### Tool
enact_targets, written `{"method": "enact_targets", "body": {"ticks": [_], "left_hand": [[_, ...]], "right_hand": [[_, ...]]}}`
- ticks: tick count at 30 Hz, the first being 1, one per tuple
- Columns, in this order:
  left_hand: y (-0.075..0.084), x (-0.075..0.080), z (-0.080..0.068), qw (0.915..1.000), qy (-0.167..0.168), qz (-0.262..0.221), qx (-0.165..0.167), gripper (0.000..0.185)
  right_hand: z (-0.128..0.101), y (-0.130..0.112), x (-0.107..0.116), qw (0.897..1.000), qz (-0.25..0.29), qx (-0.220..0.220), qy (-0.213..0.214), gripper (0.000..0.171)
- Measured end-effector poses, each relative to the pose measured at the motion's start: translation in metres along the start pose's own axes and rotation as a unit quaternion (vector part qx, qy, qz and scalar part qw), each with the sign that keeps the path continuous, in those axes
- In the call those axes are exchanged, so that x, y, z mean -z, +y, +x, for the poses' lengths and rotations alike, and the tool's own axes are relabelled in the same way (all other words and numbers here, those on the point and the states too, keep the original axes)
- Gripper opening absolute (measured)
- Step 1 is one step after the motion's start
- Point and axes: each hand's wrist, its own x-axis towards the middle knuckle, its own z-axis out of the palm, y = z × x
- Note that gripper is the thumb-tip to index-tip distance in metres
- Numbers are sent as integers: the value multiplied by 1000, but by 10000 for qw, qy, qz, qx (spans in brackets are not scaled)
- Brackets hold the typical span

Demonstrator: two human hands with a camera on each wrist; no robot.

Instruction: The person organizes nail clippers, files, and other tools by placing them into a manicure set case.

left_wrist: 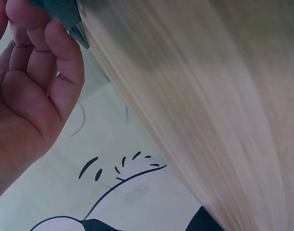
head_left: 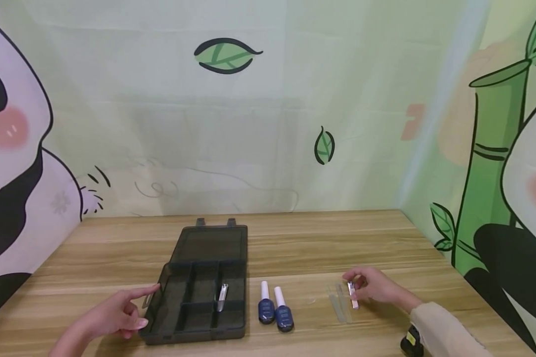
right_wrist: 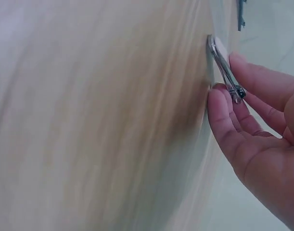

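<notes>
My left hand (head_left: 111, 312) rests against the left side of a dark, see-through divided case (head_left: 171, 300), index finger stretched along its edge and thumb at the near corner. The case lies with its lid (head_left: 212, 243) folded back. A silver nail clipper (head_left: 222, 295) sits inside, at the divider on the right. On the right, my right hand (head_left: 377, 285) pinches a second nail clipper (head_left: 353, 296) between thumb and fingers, close over the table. The right wrist view shows this clipper (right_wrist: 227, 74) side-on. Just left of it lie thin, flat, greyish strips (head_left: 338, 305).
Two dark blue bottles with white caps, one (head_left: 265, 308) beside the other (head_left: 284, 317), stand or lie right of the case. A black object with a yellow label (head_left: 412, 342) is partly behind the right sleeve (head_left: 444, 329). A printed cloth backdrop (head_left: 259, 124) rises behind the wooden table (head_left: 303, 238).
</notes>
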Motion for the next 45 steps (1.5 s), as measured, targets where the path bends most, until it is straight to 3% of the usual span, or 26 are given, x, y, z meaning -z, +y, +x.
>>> {"method": "enact_targets", "body": {"ticks": [6, 12, 21, 27, 33, 39, 45], "left_hand": [[1, 1, -1, 10000, -20, -57, -46, 54], [1, 1, -1, 9998, -81, 6, -169, 56], [1, 0, 0, 10000, -29, 37, 74, 73], [1, 0, 0, 10000, -39, 46, 29, 73], [0, 0, 0, 10000, -39, 46, -70, 72], [-3, 1, -1, 9998, -53, -47, -194, 55], [-3, 2, -1, 9995, -143, -29, -287, 54]], "right_hand": [[0, -1, 1, 9973, 692, -205, -151, 29], [1, -5, 2, 9957, 881, -297, 5, 34], [10, -15, -2, 9730, 2152, -694, 469, 45], [17, -25, -9, 9662, 2319, -737, 849, 44], [24, -34, -18, 9622, 2425, -733, 1002, 42], [30, -41, -24, 9549, 2676, -682, 1093, 40], [38, -45, -33, 9494, 2807, -726, 1208, 40]]}}
